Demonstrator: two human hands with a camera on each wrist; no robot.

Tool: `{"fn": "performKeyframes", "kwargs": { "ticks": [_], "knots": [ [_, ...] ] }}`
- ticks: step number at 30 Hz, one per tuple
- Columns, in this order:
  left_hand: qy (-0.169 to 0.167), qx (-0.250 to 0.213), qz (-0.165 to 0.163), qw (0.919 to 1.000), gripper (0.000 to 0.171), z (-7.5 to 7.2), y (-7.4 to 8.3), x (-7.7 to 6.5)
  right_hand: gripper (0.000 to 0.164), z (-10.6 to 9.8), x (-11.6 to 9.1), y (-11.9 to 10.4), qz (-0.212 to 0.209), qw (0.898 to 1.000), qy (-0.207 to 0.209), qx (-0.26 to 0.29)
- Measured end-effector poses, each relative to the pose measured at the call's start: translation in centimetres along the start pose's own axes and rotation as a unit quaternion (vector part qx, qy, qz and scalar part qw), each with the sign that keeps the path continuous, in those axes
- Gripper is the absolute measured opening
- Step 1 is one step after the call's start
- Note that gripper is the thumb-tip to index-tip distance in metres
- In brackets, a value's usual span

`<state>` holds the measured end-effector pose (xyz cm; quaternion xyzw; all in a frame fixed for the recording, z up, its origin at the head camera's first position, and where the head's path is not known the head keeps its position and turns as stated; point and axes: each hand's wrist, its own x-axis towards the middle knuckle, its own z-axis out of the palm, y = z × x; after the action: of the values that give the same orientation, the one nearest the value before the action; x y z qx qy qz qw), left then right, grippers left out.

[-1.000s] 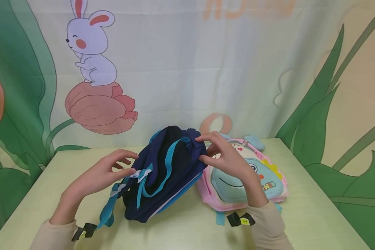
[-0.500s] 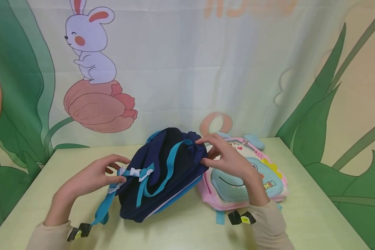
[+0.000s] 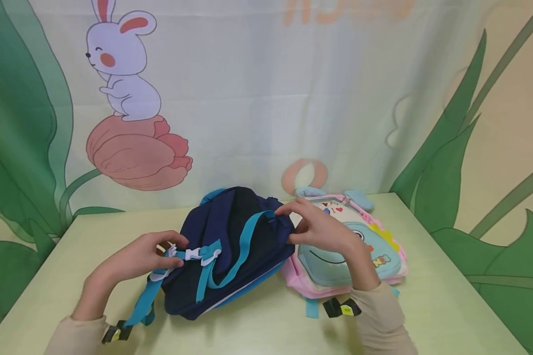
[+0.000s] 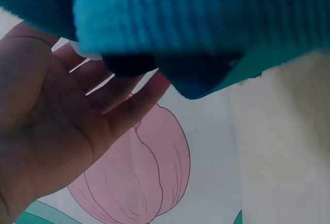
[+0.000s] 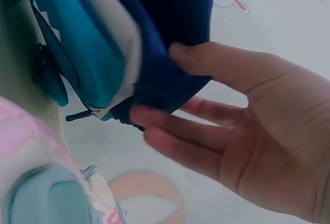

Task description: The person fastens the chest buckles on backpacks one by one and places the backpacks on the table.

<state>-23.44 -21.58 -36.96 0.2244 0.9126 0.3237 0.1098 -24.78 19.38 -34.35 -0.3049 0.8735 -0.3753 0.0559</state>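
A navy and black child's backpack (image 3: 271, 251) leans tilted at the table's middle, its back panel and straps facing me. My right hand (image 3: 322, 229) grips its upper right end, thumb on the back panel and fingers on the other side, as the right wrist view shows. At the lower left, my left hand (image 3: 135, 259) pinches a teal strap beside a white buckle (image 3: 193, 254), thumb in front and fingers behind. The strap's loose end (image 3: 142, 305) hangs below that hand. In the left wrist view, teal webbing (image 4: 206, 17) hides the fingertips.
A pink and light blue cartoon backpack (image 3: 337, 266) lies on the pale table (image 3: 444, 296) at the right, partly behind my right forearm. A printed curtain (image 3: 248, 98) with a rabbit and flowers hangs behind the table.
The navy backpack has come lower and slightly left, its back panel turning more toward me. My left hand has moved left and down, its fingers closing on the strap. My right hand keeps its grip.
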Motion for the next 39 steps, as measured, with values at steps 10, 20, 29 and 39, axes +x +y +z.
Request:
{"fn": "performKeyframes", "kwargs": {
  "ticks": [10,20,29,39],
  "knots": [
    [0.004,0.003,-0.028,0.9996,0.037,0.3,-0.3,0.5,0.044,1.3,0.7,1.5,0.055,0.995,-0.078,-0.014],
    [-0.009,0.005,-0.044,0.999,0.028,0.6,-0.3,1.2,0.047,2.6,1.1,1.2,0.076,0.99,-0.108,-0.05],
    [-0.012,0.002,-0.055,0.9984,0.028,0.7,-1.1,0.3,0.049,3.6,1.6,0.5,0.086,0.985,-0.129,-0.073],
    [-0.01,0.009,-0.063,0.9979,0.027,0.7,-1.2,0.6,0.047,3.9,1.5,0.5,0.111,0.98,-0.15,-0.075]
  ]
}}
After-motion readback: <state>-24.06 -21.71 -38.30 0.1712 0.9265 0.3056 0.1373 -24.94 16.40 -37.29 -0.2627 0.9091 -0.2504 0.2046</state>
